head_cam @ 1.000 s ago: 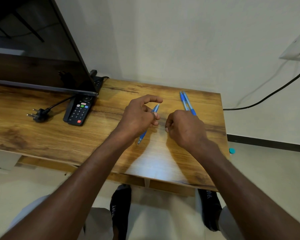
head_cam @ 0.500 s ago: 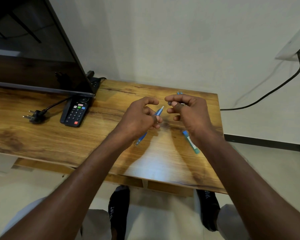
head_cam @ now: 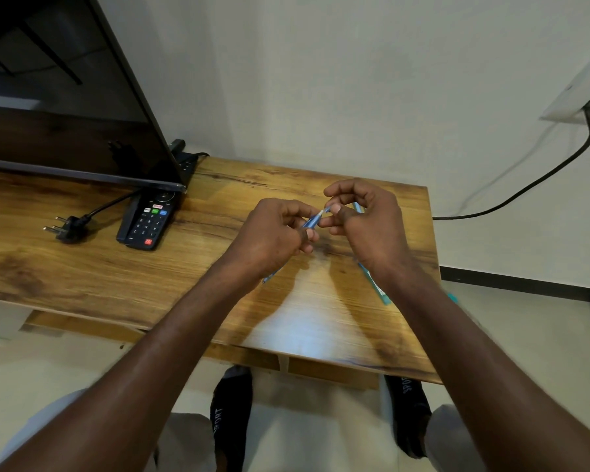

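Head view. Centre of frame, above the tabletop (head_cam: 150, 284): left hand (head_cam: 269, 235) curled round a blue pen (head_cam: 312, 222), pointing its front end up-right, tail poking out below the wrist. Right hand (head_cam: 367, 221) pinching that front end between thumb and forefinger. A second ago down on the wood, half a second ago lifted but apart; now closed in and touching. Probably fitting or twisting the tip. Second pen (head_cam: 377, 287) flat under the right wrist. Left of frame: remote (head_cam: 149, 219), plug (head_cam: 67, 228).
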Tool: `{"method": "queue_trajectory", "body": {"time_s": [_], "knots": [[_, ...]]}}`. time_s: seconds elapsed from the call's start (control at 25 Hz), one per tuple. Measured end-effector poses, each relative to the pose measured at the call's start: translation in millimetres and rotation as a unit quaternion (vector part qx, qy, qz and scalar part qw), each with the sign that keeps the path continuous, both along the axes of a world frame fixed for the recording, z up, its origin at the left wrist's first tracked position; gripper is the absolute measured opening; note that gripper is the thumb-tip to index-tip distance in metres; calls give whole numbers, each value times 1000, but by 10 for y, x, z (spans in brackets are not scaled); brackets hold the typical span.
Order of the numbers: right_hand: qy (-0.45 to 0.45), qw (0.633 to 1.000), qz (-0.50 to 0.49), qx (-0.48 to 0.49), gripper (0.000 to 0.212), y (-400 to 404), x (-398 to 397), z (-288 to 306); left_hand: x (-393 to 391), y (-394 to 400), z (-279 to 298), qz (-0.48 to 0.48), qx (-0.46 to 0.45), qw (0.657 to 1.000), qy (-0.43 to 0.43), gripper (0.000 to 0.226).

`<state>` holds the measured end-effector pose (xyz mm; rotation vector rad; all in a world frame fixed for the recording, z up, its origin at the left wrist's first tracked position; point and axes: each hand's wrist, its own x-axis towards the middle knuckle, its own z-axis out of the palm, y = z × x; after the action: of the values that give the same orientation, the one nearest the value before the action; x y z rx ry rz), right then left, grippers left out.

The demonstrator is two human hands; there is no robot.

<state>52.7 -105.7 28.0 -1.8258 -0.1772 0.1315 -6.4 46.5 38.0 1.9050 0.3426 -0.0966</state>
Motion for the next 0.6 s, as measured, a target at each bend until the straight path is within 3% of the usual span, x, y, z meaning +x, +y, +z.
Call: {"method": "queue_trajectory", "body": {"time_s": [0.6], "knots": [[-19,999,18,-25,26,-24,9,-3,-17,14,1,-6,15,1000,6,31]]}}
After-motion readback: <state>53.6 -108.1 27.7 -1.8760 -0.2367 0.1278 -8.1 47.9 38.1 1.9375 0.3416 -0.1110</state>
